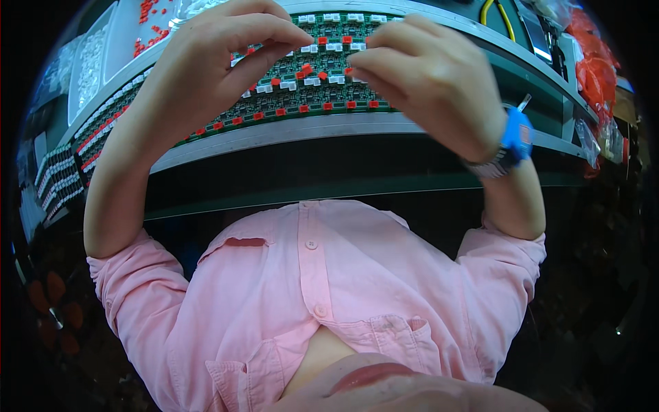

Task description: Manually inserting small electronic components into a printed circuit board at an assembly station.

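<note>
A green circuit-board panel (309,96) lies on the workbench, studded with rows of small red and white plastic connectors. My left hand (213,65) hovers over its left part, fingers curled, fingertips pinched near a white connector (309,49). My right hand (429,79) sits over the right part, fingertips pressed down close to a red connector (349,70). Whether either hand holds a loose part is hidden by the fingers. A blue strap (516,137) and a metal watch band circle my right wrist.
White trays (93,65) with loose white and red connectors stand at the back left. More populated boards (62,178) are stacked at the left. Bags of red parts (597,62) hang at the right. A grey metal rail (309,130) edges the bench above my pink shirt.
</note>
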Demonstrator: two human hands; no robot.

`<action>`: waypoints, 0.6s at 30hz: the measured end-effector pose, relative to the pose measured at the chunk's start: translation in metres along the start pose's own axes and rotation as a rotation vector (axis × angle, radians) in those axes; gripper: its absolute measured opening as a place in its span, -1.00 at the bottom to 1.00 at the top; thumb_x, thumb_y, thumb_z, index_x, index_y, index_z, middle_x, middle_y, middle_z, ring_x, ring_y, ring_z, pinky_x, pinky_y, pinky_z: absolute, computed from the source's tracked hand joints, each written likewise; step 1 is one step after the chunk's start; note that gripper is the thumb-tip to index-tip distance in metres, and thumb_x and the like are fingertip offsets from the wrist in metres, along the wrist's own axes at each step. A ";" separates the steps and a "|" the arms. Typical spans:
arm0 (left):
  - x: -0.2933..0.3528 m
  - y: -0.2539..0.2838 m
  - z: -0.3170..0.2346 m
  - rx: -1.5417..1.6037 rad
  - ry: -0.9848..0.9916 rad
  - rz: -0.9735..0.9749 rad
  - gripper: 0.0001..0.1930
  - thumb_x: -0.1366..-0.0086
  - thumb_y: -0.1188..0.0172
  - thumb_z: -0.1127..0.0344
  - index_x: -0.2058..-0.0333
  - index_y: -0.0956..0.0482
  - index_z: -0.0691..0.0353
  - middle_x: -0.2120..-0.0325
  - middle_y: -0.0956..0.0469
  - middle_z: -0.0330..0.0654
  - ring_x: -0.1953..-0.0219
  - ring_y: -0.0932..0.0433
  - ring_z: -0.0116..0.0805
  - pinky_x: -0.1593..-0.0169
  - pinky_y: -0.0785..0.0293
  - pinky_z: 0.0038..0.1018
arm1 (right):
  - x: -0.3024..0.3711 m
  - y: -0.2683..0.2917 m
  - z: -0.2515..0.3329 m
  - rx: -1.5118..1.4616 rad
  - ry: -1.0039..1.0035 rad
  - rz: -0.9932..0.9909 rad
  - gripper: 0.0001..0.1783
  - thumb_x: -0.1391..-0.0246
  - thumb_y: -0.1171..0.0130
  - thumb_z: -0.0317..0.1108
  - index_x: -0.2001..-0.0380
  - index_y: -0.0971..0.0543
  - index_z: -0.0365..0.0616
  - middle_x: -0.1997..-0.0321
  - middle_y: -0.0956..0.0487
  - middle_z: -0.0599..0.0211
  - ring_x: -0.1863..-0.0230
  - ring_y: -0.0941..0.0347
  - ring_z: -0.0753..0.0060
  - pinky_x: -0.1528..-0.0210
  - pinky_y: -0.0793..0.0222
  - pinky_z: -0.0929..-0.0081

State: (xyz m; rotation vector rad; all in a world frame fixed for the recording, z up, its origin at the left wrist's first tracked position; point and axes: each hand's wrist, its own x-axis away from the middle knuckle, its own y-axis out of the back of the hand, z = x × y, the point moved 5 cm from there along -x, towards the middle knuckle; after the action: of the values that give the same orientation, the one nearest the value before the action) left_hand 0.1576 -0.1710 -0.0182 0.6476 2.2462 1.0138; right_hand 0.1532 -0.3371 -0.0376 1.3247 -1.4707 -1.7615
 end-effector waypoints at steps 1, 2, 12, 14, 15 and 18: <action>0.000 0.001 -0.001 -0.001 -0.001 -0.003 -0.87 -0.15 -0.23 0.55 0.29 -0.63 0.31 0.37 -0.53 -0.12 0.34 -0.49 -0.22 0.24 -0.44 -0.48 | -0.004 0.004 0.001 -0.002 0.010 -0.019 -0.86 0.07 -0.37 -0.38 0.39 -0.63 -0.03 0.36 -0.53 0.45 0.37 -0.44 0.45 0.35 -0.39 0.54; 0.000 0.000 -0.001 -0.002 -0.003 -0.007 -0.87 -0.15 -0.23 0.55 0.29 -0.63 0.31 0.37 -0.53 -0.12 0.34 -0.49 -0.22 0.24 -0.44 -0.47 | -0.008 0.008 0.002 -0.005 0.021 -0.038 -0.87 0.07 -0.37 -0.37 0.39 -0.63 -0.03 0.36 -0.52 0.45 0.37 -0.43 0.44 0.36 -0.39 0.54; -0.007 0.001 -0.001 -0.021 0.000 0.016 -0.88 -0.16 -0.22 0.54 0.30 -0.61 0.31 0.36 -0.54 -0.11 0.33 -0.52 -0.20 0.21 -0.47 -0.46 | -0.024 0.022 0.003 -0.226 -0.092 0.041 -0.88 0.07 -0.38 -0.36 0.39 -0.65 -0.01 0.35 -0.49 0.45 0.37 -0.40 0.41 0.37 -0.34 0.54; -0.009 -0.001 -0.001 -0.027 -0.001 0.028 -0.88 -0.16 -0.22 0.54 0.30 -0.60 0.31 0.36 -0.55 -0.10 0.33 -0.52 -0.19 0.21 -0.47 -0.46 | -0.022 0.018 0.001 -0.205 -0.075 0.037 -0.88 0.07 -0.38 -0.37 0.39 -0.66 0.00 0.35 -0.49 0.44 0.37 -0.40 0.41 0.37 -0.34 0.54; -0.009 -0.002 -0.001 -0.029 -0.002 0.035 -0.88 -0.16 -0.22 0.54 0.30 -0.60 0.32 0.36 -0.55 -0.10 0.32 -0.52 -0.19 0.21 -0.48 -0.46 | -0.020 0.016 -0.002 -0.263 -0.067 0.001 -0.87 0.06 -0.37 -0.38 0.38 -0.66 -0.02 0.34 -0.50 0.44 0.36 -0.41 0.42 0.37 -0.34 0.55; -0.013 -0.005 -0.002 -0.037 -0.011 0.051 -0.89 -0.16 -0.22 0.54 0.30 -0.60 0.32 0.35 -0.55 -0.10 0.32 -0.53 -0.19 0.20 -0.48 -0.46 | -0.013 0.014 -0.012 -0.431 -0.041 -0.110 -0.85 0.04 -0.37 -0.40 0.33 -0.66 -0.06 0.29 -0.53 0.43 0.34 -0.44 0.45 0.35 -0.36 0.59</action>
State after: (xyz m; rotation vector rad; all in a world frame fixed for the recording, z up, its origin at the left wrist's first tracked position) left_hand 0.1646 -0.1833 -0.0164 0.6958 2.2064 1.0713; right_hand 0.1662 -0.3359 -0.0198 1.1629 -0.9735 -2.0414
